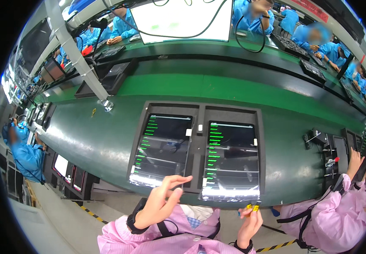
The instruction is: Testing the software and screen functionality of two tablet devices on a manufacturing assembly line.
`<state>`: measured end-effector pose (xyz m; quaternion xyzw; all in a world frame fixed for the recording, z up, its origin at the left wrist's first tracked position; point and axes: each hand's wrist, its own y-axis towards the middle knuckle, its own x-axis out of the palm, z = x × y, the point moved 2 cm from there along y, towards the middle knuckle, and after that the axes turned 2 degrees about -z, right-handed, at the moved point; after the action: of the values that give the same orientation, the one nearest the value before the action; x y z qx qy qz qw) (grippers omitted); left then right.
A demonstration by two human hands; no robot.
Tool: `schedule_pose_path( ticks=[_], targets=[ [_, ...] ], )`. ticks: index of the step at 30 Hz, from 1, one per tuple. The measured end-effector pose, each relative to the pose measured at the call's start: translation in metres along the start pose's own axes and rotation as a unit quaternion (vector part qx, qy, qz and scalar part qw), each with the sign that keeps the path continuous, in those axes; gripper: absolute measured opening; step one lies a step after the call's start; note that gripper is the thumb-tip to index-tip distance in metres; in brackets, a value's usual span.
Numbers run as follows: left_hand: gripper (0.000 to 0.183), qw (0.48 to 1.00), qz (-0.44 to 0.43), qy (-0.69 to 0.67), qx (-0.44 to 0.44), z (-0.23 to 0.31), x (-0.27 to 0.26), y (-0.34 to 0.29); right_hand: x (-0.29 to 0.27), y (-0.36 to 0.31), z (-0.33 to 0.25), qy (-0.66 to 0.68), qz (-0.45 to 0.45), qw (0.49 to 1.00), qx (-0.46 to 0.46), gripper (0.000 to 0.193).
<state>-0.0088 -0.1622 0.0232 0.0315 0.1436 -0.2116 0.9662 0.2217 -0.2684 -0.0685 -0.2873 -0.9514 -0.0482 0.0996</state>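
Observation:
Two tablets with lit dark screens and green text lines lie side by side in a dark foam tray: a left tablet (161,144) and a right tablet (232,158). Clear film reaches past their near ends. My left hand (159,205) hovers at the near end of the left tablet, fingers stretched and thumb apart, holding nothing. Below the near edge of the right tablet is my right hand (248,224), its fingers pinched together around a small yellow piece (255,208). What that piece is cannot be made out. The tray (197,158) has a divider between the tablets.
The green worktable (94,135) curves around me. A grey post (75,55) stands at the left, a bright screen (183,21) ahead. A co-worker in pink (331,216) handles a device at the right; others in blue sit across and at the far left.

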Motion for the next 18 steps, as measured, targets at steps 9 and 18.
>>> schedule_pose_path(
  ticks=[9,18],
  targets=[
    [0.021,0.994,0.094,0.053,0.010,-0.037,-0.070,-0.071,0.101,-0.079,0.036,0.019,-0.299,0.939,0.172,0.030],
    [0.022,0.990,0.135,-0.002,0.045,-0.076,-0.067,-0.100,0.145,-0.079,0.060,0.026,-0.229,0.961,0.153,0.033]
  ],
)
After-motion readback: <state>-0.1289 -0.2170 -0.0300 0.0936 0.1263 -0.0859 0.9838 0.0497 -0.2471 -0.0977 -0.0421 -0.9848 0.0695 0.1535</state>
